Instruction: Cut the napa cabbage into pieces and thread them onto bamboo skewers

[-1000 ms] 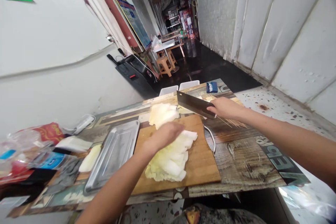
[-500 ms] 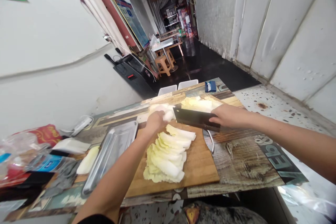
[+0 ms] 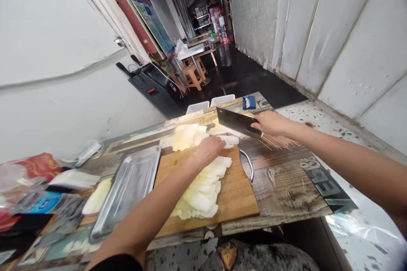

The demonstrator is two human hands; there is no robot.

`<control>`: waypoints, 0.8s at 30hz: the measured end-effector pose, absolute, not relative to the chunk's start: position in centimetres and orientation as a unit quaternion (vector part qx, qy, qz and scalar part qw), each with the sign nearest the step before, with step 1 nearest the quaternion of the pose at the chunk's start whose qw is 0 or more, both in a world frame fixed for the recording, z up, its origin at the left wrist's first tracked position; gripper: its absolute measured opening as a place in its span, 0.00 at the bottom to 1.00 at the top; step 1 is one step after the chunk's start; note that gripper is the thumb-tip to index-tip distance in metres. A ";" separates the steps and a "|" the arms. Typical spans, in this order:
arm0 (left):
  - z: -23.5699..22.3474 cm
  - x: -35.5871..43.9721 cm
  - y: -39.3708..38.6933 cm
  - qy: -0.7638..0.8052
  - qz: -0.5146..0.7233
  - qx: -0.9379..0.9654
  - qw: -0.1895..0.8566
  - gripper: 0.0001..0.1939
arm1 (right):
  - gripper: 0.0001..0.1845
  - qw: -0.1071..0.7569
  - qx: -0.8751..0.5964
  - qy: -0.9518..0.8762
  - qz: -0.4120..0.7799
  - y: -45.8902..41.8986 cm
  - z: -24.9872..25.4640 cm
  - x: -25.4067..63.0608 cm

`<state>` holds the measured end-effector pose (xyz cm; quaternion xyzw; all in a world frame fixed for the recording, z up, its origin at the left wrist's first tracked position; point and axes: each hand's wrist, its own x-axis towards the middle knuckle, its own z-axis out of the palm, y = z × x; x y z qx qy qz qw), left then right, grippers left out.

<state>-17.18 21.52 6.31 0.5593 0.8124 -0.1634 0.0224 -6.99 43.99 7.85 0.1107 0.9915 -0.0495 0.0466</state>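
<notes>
My right hand [image 3: 270, 123] grips a dark cleaver [image 3: 237, 122], its blade pointing left above the far side of the table. My left hand [image 3: 211, 149] is closed on a pale cabbage leaf [image 3: 230, 141] at the far edge of the wooden cutting board [image 3: 240, 194]; its fingertips are partly hidden. Overlapping cabbage leaves [image 3: 203, 194] lie on the board under and beside my left forearm. Beyond the board is another pile of cabbage leaves [image 3: 187, 135]. More leaf shows beneath the blade, and thin wooden skewers [image 3: 281, 141] lie below my right hand.
A metal tray [image 3: 130, 190] sits left of the board, with a single cabbage leaf [image 3: 98, 197] beside it. Plastic packaging [image 3: 47, 201] and a grey cloth [image 3: 65, 220] crowd the left end. A blue box [image 3: 249, 102] stands at the far edge, near two white containers [image 3: 222, 99].
My left hand has moved right from the left leaf pile to a leaf at the board's far edge. The cleaver has shifted away from me, uncovering the skewers. The view has shifted slightly.
</notes>
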 end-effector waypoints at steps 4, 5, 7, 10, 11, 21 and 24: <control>7.0 -17.1 20.0 0.799 -0.154 0.575 0.078 0.12 | 0.21 0.043 0.105 0.992 -0.051 43.7 8.2 -6.7; 7.4 -17.0 19.6 0.793 -0.150 0.583 0.088 0.13 | 0.21 0.033 0.102 0.993 -0.051 43.5 8.3 -6.4; 7.9 -16.7 18.9 0.779 -0.141 0.603 0.100 0.14 | 0.22 0.009 0.098 0.994 -0.053 42.9 8.8 -5.8; 8.3 -16.4 18.7 0.776 -0.155 0.607 0.075 0.12 | 0.23 -0.008 0.097 0.993 -0.066 41.8 9.7 -4.7; 8.3 -16.5 18.9 0.780 -0.164 0.602 0.051 0.12 | 0.23 -0.009 0.098 0.993 -0.070 41.5 9.9 -4.4; 6.5 -15.4 19.0 0.795 -0.169 0.581 0.054 0.12 | 0.21 0.024 0.063 0.995 -0.068 39.1 9.6 -3.2; 5.9 -14.4 18.1 0.796 -0.174 0.579 0.036 0.11 | 0.20 0.030 0.034 0.996 -0.074 38.4 9.5 -2.9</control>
